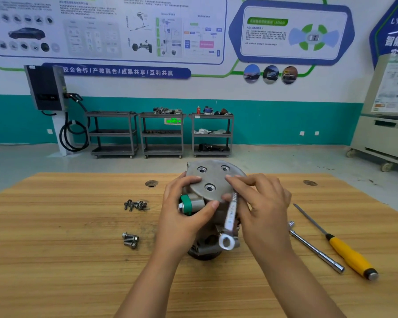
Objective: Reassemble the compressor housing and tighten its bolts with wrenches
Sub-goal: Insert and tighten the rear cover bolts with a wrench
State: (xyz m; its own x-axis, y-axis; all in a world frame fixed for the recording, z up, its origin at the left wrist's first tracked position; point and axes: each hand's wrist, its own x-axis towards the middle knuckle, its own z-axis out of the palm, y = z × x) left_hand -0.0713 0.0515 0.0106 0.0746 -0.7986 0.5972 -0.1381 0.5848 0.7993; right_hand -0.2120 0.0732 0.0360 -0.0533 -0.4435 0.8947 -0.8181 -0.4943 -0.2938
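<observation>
two hands hold the compressor housing point(213, 177) at mid tabletop point(55, 260); the left hand point(184, 216) curls round its green-capped side, the right hand point(262, 207) pinches a wrench point(230, 216) against it. bolts point(136, 205) lie leftward.

Three grey shelf carts point(162, 134) stand against a white-and-teal wall point(274, 120) hung with posters point(106, 28).

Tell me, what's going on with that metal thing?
A person is putting a compressor back together on a wooden table. The left hand grips its side, and the right hand holds a wrench against it. Loose bolts wait to the left; a screwdriver lies to the right.
</observation>
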